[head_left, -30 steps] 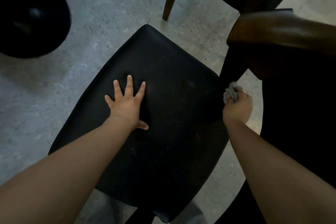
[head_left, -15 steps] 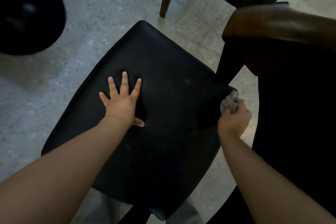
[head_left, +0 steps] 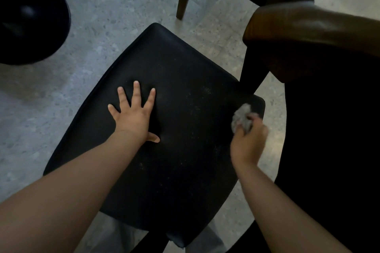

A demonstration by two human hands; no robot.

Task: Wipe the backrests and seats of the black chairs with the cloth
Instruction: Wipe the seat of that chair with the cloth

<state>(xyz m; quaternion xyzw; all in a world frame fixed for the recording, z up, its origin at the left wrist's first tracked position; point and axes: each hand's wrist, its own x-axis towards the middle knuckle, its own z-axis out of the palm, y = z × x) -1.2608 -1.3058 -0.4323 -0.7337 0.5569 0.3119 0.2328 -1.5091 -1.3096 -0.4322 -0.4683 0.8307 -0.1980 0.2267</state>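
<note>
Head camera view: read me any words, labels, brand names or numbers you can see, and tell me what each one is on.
None. No readable text, label, brand or number shows on the black seat, the cloth, the wooden backrest or the floor. The pale specks on the seat look like dust, not print.

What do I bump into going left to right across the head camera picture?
Round black object → left hand flat on the black seat → grey cloth gripped by the right hand → brown wooden chair back.
</note>
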